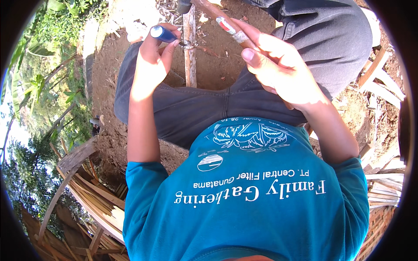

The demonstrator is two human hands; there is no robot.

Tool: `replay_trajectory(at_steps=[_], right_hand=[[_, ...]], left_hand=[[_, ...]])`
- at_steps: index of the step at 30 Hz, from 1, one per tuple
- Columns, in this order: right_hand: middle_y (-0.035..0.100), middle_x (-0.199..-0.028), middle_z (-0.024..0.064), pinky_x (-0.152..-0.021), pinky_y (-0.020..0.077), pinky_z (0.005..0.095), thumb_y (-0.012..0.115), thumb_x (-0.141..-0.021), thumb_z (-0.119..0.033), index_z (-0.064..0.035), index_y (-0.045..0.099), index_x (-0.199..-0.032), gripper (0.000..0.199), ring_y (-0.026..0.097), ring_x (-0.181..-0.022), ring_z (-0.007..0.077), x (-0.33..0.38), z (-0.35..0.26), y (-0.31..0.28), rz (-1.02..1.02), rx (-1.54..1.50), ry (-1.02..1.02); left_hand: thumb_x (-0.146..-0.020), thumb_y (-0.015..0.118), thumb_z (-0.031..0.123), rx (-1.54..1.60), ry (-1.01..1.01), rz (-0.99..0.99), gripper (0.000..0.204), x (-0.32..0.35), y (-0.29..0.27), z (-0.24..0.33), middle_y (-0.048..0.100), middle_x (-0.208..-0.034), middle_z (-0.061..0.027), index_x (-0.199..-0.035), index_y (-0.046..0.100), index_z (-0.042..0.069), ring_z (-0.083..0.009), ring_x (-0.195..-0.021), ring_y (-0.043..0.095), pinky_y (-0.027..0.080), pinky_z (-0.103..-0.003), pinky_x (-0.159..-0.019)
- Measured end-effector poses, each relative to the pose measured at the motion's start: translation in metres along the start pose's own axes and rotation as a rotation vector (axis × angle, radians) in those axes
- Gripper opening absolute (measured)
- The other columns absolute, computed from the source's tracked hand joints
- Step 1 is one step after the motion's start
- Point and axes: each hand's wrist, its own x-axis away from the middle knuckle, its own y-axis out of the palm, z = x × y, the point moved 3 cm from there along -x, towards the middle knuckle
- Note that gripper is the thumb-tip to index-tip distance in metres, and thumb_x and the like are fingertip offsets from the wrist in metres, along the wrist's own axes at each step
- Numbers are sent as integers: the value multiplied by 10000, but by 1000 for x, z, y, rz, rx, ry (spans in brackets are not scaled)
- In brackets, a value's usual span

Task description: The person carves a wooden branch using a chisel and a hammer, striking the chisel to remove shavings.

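My left hand (159, 61) is closed around a blue-handled tool (164, 34) with a pale round cap at its end. A thin metal part near my fingers meets a narrow wooden stick (190, 65), but I cannot make out its tip. The stick stretches away from me between my legs. My right hand (281, 65) grips a hammer (222, 22) by its brown wooden handle, which carries a red and white sticker. The hammer's dark head (184, 6) is partly cut off at the top edge, above the stick and the blue-handled tool.
My legs in dark trousers (324, 48) frame the brown soil (109, 69). At the lower left lies a stack of split wooden strips (100, 200). More wood pieces (381, 78) lie on the right, above a brick surface (379, 228). Green plants (52, 82) grow at the left.
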Motion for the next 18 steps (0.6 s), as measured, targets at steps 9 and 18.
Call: replay_trajectory(at_steps=[9,18], right_hand=[[394,-685,-110,-489,260,174,602,-1053,-308,-101,403,-1573,594,320,-553,-11,0,1,1,-16,90,-66],[392,-681,-110,-489,263,174,600,-1054,-295,-92,388,-1578,600,325,-553,-13,0,0,3,-23,74,-58]], left_hand=[[-972,580,-65,-6,-129,-69,335,8,8,6,669,-1169,-116,-1302,564,-7,-169,-1093,643,537,-328,-946],[-921,556,-104,52,-10,-20,368,11,0,10,691,-1109,-96,-1269,594,10,-138,-998,669,558,-265,-843]])
